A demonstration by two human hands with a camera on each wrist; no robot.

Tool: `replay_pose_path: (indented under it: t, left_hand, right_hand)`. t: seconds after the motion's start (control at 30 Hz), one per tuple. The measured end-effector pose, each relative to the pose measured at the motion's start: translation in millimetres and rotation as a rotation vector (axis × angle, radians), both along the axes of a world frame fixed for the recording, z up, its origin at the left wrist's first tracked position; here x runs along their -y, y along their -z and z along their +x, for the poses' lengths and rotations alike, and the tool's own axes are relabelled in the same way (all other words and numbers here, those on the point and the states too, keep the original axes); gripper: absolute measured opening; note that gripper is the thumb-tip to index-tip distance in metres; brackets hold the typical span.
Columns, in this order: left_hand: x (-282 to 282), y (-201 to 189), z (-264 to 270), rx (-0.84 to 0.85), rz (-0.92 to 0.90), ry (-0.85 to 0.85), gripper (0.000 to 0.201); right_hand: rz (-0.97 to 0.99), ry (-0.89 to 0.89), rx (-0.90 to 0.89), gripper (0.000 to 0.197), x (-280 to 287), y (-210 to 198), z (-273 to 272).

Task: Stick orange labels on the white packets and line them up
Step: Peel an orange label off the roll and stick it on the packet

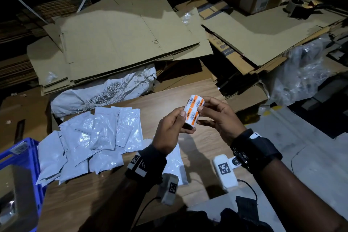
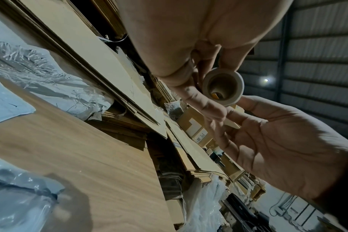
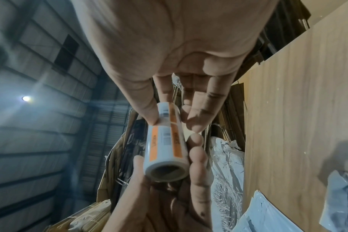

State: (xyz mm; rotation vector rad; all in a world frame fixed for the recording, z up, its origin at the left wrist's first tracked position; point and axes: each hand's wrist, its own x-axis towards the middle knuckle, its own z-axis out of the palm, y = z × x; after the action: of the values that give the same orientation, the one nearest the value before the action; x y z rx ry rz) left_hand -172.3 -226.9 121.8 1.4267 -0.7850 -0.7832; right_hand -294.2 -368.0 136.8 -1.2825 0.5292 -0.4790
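A roll of orange-and-white barcode labels [image 1: 194, 110] is held in the air above the wooden table [image 1: 94, 203]. My left hand [image 1: 175, 128] grips the roll's near end, thumb on top and fingers under it. My right hand [image 1: 216, 117] pinches the far end with thumb and fingertips. From the right wrist the roll [image 3: 166, 144] shows its hollow core; the left wrist view sees the core end-on [image 2: 222, 87]. A loose heap of white packets [image 1: 90, 141] lies on the table to the left of both hands. One more packet [image 1: 178, 160] lies under my left wrist.
A blue plastic crate [image 1: 24, 160] stands at the table's left front corner. Flattened cardboard sheets [image 1: 120, 34] and a white woven sack [image 1: 101, 92] pile up beyond the table's far edge. Crumpled clear plastic [image 1: 301, 73] lies to the right.
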Motion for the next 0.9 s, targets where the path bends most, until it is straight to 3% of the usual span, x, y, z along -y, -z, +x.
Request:
replay_pose_path:
  t: [0.37, 0.6, 0.73, 0.9]
  left_hand:
    - [-10.4, -9.1, 3.9, -0.129, -0.042, -0.031, 0.034]
    - [-13.1, -10.1, 4.2, -0.116, -0.045, -0.082, 0.03]
    - [-15.9, -10.8, 4.7, -0.234, -0.061, -0.099, 0.05]
    - [-16.0, -10.2, 5.2, -0.279, -0.042, -0.039, 0.033]
  right_hand:
    - [0.046, -0.007, 0.093, 0.02, -5.5, -1.2, -1.9]
    - [0.057, -0.03, 0.153, 0.017, -8.0, 1.7, -3.7]
    - [-0.032, -0.056, 0.211, 0.023, -5.6, 5.2, -6.4]
    - [-0.228, -0.036, 0.248, 0.039, -2.0, 8.8, -12.2]
